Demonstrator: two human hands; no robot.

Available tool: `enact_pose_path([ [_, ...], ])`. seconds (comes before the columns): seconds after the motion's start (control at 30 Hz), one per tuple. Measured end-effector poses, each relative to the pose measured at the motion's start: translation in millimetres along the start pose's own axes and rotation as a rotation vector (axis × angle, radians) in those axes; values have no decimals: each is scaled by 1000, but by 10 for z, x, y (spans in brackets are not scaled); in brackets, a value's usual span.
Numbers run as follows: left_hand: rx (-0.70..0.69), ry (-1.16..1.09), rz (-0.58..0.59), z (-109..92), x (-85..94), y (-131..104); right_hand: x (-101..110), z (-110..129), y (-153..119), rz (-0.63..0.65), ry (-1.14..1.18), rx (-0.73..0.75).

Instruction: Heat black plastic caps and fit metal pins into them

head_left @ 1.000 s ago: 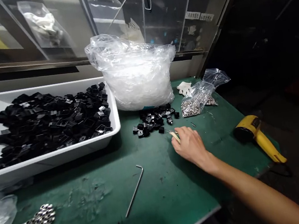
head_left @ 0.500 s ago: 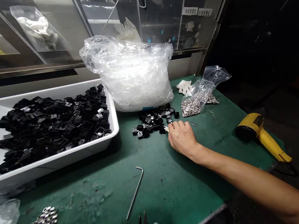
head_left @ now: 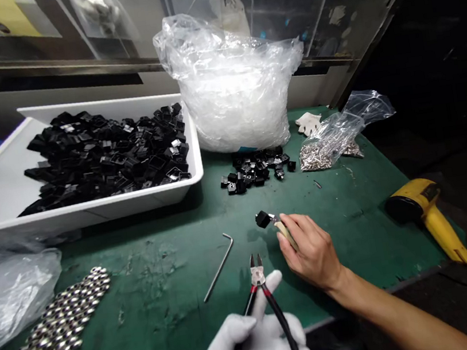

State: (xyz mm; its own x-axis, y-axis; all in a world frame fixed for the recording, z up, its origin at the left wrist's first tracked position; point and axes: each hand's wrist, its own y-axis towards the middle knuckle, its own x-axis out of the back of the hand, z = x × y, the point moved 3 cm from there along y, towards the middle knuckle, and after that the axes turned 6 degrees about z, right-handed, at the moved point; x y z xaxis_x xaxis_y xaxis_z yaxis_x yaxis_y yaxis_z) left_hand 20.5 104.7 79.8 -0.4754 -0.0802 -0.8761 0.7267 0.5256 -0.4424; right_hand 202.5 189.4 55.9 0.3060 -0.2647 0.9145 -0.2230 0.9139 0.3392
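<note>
From where I stand, the right hand (head_left: pixel 311 248) pinches a pale-handled tool (head_left: pixel 288 237), with a small black part (head_left: pixel 262 219) at its tip, over the green surface (head_left: pixel 162 283). The left hand (head_left: pixel 263 341) (gloved in white, while the other is bare) holds pliers (head_left: pixel 257 276) with their jaws slightly apart. A bent metal key (head_left: pixel 218 270) lies nearby. Behind, a white tray (head_left: pixel 199 171) heaped with black parts stands beside a bulging clear bag (head_left: pixel 231 100); a yellow heat gun (head_left: pixel 434 216) rests at the right edge.
</note>
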Motion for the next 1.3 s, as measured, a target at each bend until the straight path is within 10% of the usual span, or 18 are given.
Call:
enact_pose_path([
  [0.5,-28,-113,337,44,-44,62,31,236,-404,-135,204,90],
  [1.3,-2,-202,153,140,-297,-36,-89,179,-550,-307,123,100],
])
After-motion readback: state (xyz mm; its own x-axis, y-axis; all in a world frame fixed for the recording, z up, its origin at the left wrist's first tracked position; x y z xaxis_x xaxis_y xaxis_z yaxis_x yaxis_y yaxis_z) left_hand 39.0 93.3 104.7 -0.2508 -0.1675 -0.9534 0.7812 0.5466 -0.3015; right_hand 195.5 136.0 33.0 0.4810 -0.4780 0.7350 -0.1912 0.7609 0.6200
